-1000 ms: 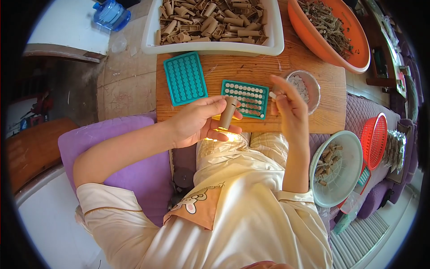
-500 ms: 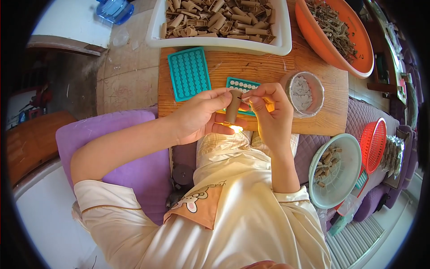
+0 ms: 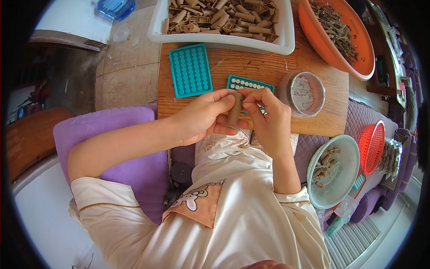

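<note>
Upright in my left hand point(image 3: 201, 114) is a short brown cardboard tube point(image 3: 234, 112), held between the thumb and fingers over the table's near edge. My right hand point(image 3: 274, 117) is pinched against the tube's right side near its top. Whatever its fingertips grip, if anything, is hidden. Beyond the hands, partly covered by them, lies a teal tray point(image 3: 251, 79) with rows of small white round pieces. Another teal tray point(image 3: 174, 85), with rows of round cavities, lies to the left. A round tub point(image 3: 320, 92) holding white bits stands right of my right hand.
At the table's far side stands a white bin point(image 3: 219, 39) full of brown tube pieces. An orange basin point(image 3: 311, 36) with dried stalks is at far right. Lower right are a pale green basin point(image 3: 347, 186) with brown pieces and a red basket point(image 3: 371, 150). The wooden table point(image 3: 331, 123) ends before my lap.
The bright glow beneath the tube is gone. My right hand has shifted slightly, its fingers closing nearer the tube's side. My left hand still holds the tube.
</note>
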`<state>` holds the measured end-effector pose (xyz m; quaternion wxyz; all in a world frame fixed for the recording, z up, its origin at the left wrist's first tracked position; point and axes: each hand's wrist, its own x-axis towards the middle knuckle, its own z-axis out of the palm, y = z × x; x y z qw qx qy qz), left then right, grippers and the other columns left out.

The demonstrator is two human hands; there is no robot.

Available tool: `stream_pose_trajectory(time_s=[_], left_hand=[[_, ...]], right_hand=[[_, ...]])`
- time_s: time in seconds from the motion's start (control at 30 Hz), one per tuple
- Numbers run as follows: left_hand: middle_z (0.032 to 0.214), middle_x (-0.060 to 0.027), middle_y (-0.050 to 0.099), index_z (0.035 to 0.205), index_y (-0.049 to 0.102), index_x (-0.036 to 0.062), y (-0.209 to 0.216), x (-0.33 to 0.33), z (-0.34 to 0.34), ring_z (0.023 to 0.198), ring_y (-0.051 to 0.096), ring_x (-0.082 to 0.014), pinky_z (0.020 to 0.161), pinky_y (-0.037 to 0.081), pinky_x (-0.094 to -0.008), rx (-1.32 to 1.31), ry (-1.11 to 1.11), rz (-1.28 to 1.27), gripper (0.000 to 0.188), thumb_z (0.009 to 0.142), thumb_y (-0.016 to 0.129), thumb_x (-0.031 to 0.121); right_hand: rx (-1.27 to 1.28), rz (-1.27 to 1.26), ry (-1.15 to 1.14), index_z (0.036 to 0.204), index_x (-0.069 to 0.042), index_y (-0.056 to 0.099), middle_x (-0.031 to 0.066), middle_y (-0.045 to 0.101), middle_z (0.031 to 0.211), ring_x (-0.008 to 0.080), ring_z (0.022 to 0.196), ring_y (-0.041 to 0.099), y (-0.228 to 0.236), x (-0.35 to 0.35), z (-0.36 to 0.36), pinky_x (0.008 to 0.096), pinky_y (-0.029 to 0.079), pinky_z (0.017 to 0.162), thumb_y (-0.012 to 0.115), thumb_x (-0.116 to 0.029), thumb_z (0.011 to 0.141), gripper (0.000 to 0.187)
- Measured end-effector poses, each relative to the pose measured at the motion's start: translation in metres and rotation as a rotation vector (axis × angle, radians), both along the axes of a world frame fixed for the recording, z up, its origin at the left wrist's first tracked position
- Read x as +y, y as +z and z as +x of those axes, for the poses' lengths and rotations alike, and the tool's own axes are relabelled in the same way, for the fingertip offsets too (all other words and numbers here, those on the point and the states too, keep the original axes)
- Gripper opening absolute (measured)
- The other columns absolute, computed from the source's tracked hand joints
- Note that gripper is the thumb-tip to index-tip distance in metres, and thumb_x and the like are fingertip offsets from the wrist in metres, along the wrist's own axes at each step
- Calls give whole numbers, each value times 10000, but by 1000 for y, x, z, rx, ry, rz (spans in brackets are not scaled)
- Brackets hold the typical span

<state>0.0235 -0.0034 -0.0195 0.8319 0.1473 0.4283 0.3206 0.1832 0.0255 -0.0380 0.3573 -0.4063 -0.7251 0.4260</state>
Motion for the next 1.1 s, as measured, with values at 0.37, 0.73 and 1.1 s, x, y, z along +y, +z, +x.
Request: stream_pose_trajectory(time_s=[0.37,0.73,1.1], left_hand=[[1045,-54,514,1200,358,79,-17,-8,2,876,593,-181,638,506,-216,96,7,-69,323,926,332,248],[978,-45,519,1204,367,69,-18,-16,6,870,595,-201,592,514,-193,32,34,-220,329,923,339,238],[982,-50,527,1196,376,64,-10,-14,6,850,598,-183,570,501,-187,112,4,-214,323,924,333,232]], right_hand=[[21,-356,130,791,37,549,112,635,819,140,664,609,-27,10,-1,237,480,598,576,-2,751,62],[185,-615,63,769,44,542,101,628,845,103,711,594,-34,-8,3,224,491,622,559,20,771,30],[259,-655,89,750,53,514,120,614,869,110,747,587,-29,-9,2,234,509,649,551,36,776,48]])
